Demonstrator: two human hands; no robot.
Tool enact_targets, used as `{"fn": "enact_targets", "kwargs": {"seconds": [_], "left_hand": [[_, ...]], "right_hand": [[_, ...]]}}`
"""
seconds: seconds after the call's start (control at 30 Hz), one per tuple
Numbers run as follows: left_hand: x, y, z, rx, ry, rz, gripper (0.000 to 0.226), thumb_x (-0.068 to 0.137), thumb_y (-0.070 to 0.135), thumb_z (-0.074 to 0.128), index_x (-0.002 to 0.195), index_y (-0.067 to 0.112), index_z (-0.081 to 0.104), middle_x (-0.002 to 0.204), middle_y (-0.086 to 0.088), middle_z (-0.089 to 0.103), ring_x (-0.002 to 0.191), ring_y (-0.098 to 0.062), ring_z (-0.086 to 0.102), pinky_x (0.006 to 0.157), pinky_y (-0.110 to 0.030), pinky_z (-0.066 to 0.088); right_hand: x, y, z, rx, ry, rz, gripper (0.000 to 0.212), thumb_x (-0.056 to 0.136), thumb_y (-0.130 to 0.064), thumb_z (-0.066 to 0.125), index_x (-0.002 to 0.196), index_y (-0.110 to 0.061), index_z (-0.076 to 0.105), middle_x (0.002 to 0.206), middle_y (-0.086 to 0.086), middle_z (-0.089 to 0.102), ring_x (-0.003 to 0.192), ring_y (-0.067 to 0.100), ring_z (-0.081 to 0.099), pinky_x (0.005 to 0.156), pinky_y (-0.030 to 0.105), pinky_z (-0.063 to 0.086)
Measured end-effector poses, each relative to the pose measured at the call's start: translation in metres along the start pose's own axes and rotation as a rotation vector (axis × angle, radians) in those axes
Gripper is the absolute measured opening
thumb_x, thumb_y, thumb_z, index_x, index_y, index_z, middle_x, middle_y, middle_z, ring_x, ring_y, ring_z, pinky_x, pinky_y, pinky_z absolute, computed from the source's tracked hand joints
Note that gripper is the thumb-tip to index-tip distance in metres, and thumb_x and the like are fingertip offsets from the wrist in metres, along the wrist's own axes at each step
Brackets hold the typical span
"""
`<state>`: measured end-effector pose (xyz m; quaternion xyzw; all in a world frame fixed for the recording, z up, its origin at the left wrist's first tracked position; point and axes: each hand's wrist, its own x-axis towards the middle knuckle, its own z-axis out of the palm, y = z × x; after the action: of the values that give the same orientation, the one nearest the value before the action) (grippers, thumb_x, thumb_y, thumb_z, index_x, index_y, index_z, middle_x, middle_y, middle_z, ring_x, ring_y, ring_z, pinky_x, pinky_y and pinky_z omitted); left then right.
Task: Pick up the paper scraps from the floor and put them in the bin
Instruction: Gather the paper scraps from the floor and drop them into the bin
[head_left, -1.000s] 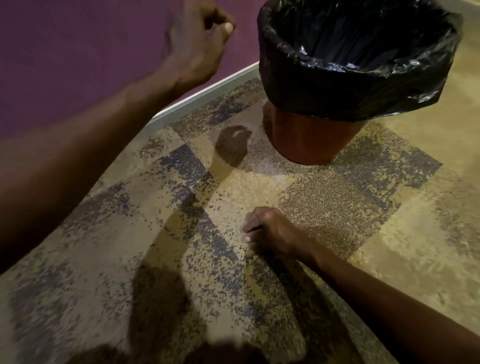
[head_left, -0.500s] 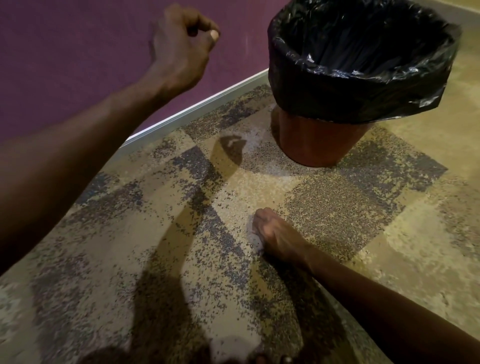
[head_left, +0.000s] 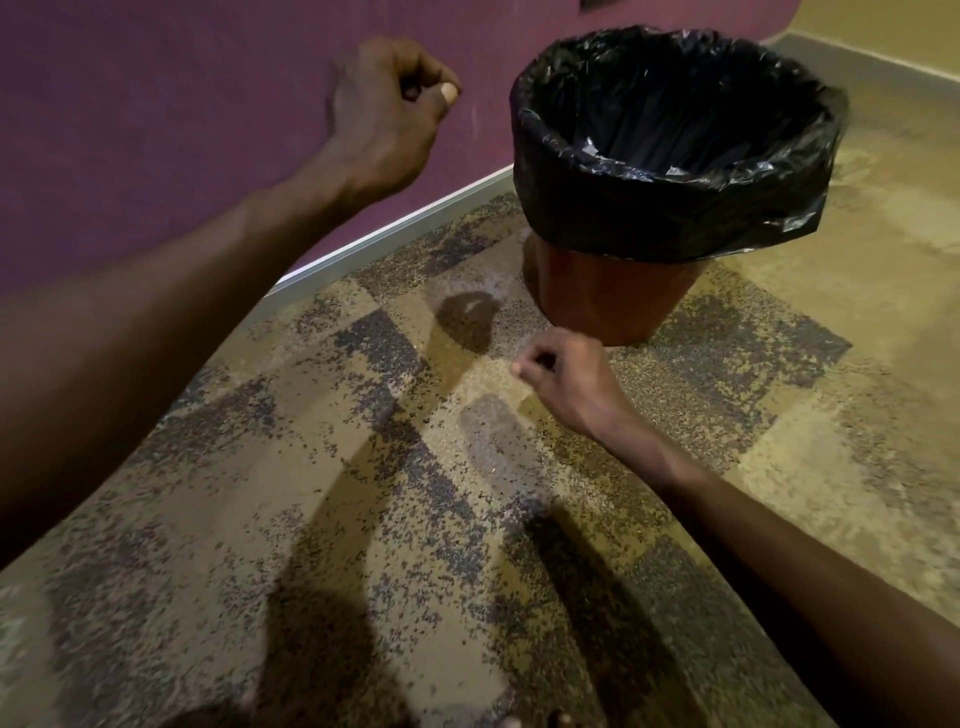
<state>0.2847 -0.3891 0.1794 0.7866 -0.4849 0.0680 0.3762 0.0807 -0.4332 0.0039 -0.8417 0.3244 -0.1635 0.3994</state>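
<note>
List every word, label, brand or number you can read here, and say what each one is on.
None: no readable text shows anywhere.
The bin and its black bag carry no visible label or print.
The purple wall and the speckled carpet are bare of signs.
The left hand and right hand are closed, showing no printed paper.

the bin (head_left: 613, 306), a reddish tub lined with a black bag (head_left: 675, 171), stands on the speckled carpet floor (head_left: 363, 519) close to the purple wall (head_left: 156, 104). the left hand (head_left: 387, 111) hangs in the air to the left of the bin, level with its rim, curled into a loose fist with thumb pressed to fingertips. the right hand (head_left: 563, 382) is raised above the floor just in front of the bin's base, fingers pinched together; whether either hand holds a paper scrap cannot be made out.
</note>
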Motion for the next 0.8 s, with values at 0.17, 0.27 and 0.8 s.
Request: {"fn": "enact_targets", "kwargs": {"seconds": [0.17,0.27,0.8], "left_hand": [[-0.007,0.001,0.002,0.0,-0.045,0.012,0.02,0.096,0.025,0.059,0.109,0.016,0.07,0.103,0.01,0.065,0.089,0.002,0.056,0.061,0.007,0.036],[-0.012,0.001,0.007,-0.008,-0.09,0.034,0.018,0.095,0.025,0.06,0.108,0.019,0.071,0.1,0.013,0.063,0.088,0.003,0.056,0.062,0.007,0.037],[-0.02,-0.01,0.024,-0.011,-0.111,0.022,0.018,0.094,0.028,0.061,0.106,0.02,0.073,0.095,0.013,0.061,0.082,0.004,0.055,0.059,0.007,0.033]], "right_hand": [[-0.03,0.032,0.048,-0.15,-0.437,-0.032,0.022,0.096,-0.008,0.053,0.078,-0.009,0.067,0.09,0.0,0.066,0.066,0.019,0.065,0.06,0.037,0.059],[-0.031,0.052,0.063,-0.302,-0.428,-0.123,0.026,0.092,-0.01,0.057,0.067,-0.002,0.062,0.085,0.005,0.061,0.077,0.019,0.061,0.079,0.041,0.056],[-0.023,0.065,0.074,-0.322,-0.523,-0.267,0.031,0.104,-0.027,0.035,0.073,-0.028,0.04,0.082,-0.005,0.047,0.068,0.008,0.041,0.062,0.032,0.047]]}}
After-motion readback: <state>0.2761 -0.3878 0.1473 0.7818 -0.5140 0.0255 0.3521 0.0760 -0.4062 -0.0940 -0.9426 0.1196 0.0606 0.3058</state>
